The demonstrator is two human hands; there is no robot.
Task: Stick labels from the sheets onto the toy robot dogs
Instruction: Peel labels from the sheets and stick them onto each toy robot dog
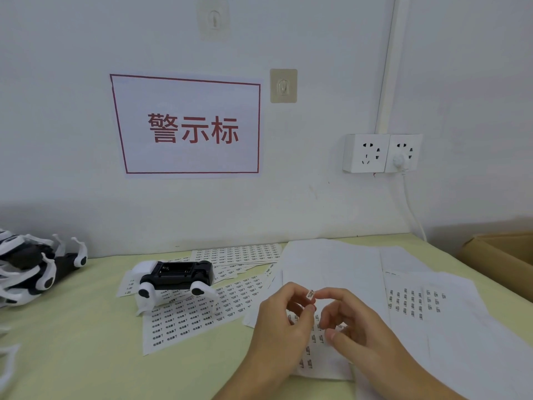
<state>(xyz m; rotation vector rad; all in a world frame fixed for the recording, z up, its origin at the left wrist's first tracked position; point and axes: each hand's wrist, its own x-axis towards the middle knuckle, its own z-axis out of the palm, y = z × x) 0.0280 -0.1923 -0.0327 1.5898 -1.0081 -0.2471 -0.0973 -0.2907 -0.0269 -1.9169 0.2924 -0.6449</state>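
Wall sign (189, 127) reads "警示标"; both hands pinch a label (311, 293).

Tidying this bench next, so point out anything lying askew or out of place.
The toy robot dog lies belly-up on overlapping, fanned label sheets. More dogs sit heaped at the table's left edge. Both hands pinch one label.

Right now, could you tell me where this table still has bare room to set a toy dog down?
The bare yellow-green tabletop is free front-left, bordered by the pile of black-and-white toy dogs, the upturned toy dog and the printed label sheets. The right side is crowded with white paper sheets beneath both hands.
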